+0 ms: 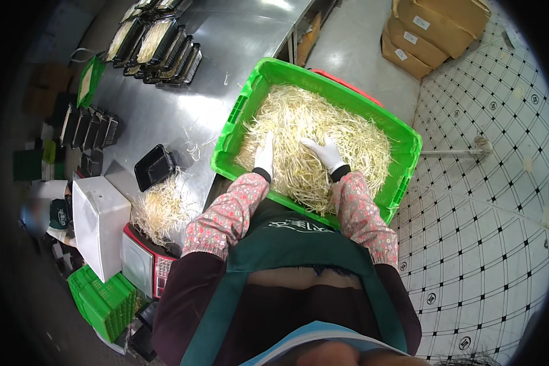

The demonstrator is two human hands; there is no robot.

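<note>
In front of me a green plastic crate holds a heap of pale bean sprouts. Both my hands wear white gloves, with flowered sleeve covers above the wrists. My left hand rests in the left part of the heap, its fingers stretched out flat against the sprouts. To the right of it, my right hand touches the middle of the heap, thumb spread away from the other fingers. Sprouts partly hide the fingertips of both hands. A gap with sprouts lies between the two hands.
On the steel table left of the crate are a black tray, a loose sprout pile and a scale. Filled trays stand farther back. Green baskets and a person are at left; cardboard boxes at far right.
</note>
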